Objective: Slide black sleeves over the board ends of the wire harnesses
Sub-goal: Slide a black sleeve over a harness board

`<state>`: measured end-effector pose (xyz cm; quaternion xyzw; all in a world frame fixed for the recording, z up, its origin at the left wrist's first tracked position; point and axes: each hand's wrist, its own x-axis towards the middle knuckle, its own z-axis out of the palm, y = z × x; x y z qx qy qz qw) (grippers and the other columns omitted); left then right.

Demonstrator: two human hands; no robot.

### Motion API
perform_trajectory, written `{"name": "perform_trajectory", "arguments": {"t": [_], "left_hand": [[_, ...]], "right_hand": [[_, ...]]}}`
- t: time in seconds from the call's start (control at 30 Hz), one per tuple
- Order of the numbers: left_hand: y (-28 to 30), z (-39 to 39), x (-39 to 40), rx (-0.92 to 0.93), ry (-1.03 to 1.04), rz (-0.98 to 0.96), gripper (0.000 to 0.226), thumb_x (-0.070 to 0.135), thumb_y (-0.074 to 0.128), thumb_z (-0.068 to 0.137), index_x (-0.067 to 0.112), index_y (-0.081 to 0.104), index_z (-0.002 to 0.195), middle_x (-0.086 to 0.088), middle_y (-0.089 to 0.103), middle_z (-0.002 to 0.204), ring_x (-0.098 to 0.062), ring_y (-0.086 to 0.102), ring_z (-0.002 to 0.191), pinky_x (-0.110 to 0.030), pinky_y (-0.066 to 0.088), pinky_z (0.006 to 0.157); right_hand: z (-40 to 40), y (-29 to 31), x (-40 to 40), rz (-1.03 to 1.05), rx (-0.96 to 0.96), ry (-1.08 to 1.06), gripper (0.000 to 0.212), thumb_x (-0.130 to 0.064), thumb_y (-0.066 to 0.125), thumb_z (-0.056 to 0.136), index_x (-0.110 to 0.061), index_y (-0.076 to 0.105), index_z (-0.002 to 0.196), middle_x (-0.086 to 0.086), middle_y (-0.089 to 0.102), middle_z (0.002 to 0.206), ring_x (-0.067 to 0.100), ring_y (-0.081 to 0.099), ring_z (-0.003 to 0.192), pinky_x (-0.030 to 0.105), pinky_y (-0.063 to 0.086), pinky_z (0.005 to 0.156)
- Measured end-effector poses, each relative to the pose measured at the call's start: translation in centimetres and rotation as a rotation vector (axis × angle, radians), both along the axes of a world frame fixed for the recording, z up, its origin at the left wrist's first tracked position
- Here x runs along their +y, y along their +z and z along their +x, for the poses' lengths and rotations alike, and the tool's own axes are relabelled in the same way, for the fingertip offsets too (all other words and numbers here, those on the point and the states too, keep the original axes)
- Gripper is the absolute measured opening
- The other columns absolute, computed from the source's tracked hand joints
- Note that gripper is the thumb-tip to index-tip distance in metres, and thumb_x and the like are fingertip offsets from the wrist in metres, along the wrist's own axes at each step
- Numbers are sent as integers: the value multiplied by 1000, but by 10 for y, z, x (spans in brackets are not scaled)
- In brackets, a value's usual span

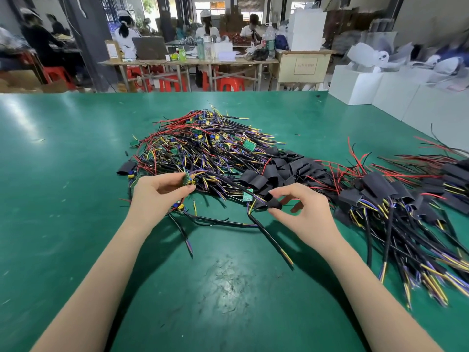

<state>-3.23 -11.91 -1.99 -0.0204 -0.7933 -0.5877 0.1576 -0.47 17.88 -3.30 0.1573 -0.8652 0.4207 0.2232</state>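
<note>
A big tangle of bare wire harnesses with small green boards lies on the green table. My left hand pinches the green board end of one harness at the heap's near edge. My right hand pinches a loose black sleeve between thumb and forefinger, just right of another green board. A pile of loose black sleeves lies behind my right hand. Harnesses wearing sleeves are stacked at the right.
White boxes stand along the table's far right edge. A single loose sleeve lies left of the heap. Several people work at wooden tables with red stools in the background. Bare green table surface stretches in front of me and to the left.
</note>
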Motion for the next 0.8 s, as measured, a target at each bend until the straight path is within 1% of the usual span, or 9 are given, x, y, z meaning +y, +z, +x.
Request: {"name": "perform_trajectory", "arguments": {"t": [0.1, 0.23, 0.33, 0.4, 0.53, 0.63, 0.7, 0.73, 0.8], "left_hand": [[0, 1, 1, -9, 4, 8, 36, 13, 84, 71, 9, 75, 106, -5, 77, 90, -14, 68, 76, -37, 57, 87], [0, 1, 0, -9, 8, 18, 34, 13, 85, 71, 12, 76, 105, -3, 77, 88, -14, 68, 75, -36, 57, 85], [0, 2, 1, -4, 9, 33, 34, 12, 84, 72, 14, 76, 104, -1, 77, 87, -13, 68, 75, -33, 57, 82], [0, 2, 2, -5, 8, 29, 35, 12, 84, 71, 12, 75, 106, -2, 77, 91, -15, 70, 79, -30, 57, 82], [-1, 2, 3, 7, 5, 21, 32, 10, 84, 71, 18, 76, 101, 0, 76, 88, -10, 68, 76, -17, 56, 74], [-1, 2, 4, 14, 0, 0, 30, 9, 84, 71, 20, 76, 98, 1, 76, 83, -7, 65, 69, -15, 55, 72], [-2, 3, 4, 22, -4, -23, 29, 11, 85, 71, 29, 76, 91, 8, 76, 81, -4, 65, 69, -13, 54, 72], [-2, 4, 4, 31, -6, -47, 30, 12, 86, 70, 34, 75, 88, 12, 76, 79, 0, 65, 69, -11, 53, 71], [-2, 5, 5, 56, -21, -122, 33, 13, 87, 69, 39, 73, 84, 23, 72, 75, 7, 62, 65, -5, 48, 67]], "right_hand": [[1, 0, 0, 57, 1, 6, 29, -8, 81, 69, -21, 72, 94, -14, 66, 90, 2, 59, 80, 16, 45, 66], [0, 0, 2, 109, -20, -39, 26, -8, 80, 70, -21, 72, 92, -10, 68, 91, 4, 59, 76, 21, 46, 70], [-1, 0, 3, 126, -37, -56, 26, -9, 79, 69, -21, 72, 91, -10, 69, 92, 5, 60, 76, 14, 42, 70], [0, 0, 3, 126, -47, -55, 28, -9, 79, 69, -22, 71, 92, -12, 68, 93, 2, 59, 76, 11, 41, 70], [2, 2, 1, 121, -52, -24, 30, -10, 80, 69, -22, 71, 95, -14, 67, 93, 2, 59, 78, 16, 44, 72], [3, 3, 0, 139, -50, 8, 30, -10, 81, 68, -21, 71, 95, -13, 67, 92, 4, 59, 78, 8, 38, 73], [4, 4, -1, 135, -34, 20, 30, -9, 81, 68, -20, 72, 95, -11, 67, 91, 6, 60, 80, 5, 36, 74], [5, 4, -1, 133, -17, 19, 30, -9, 80, 68, -20, 72, 95, -10, 67, 91, 8, 60, 82, 6, 38, 75], [6, 6, -2, 127, 30, 1, 30, -8, 79, 68, -18, 72, 95, -8, 66, 90, 10, 61, 84, 19, 46, 81]]}}
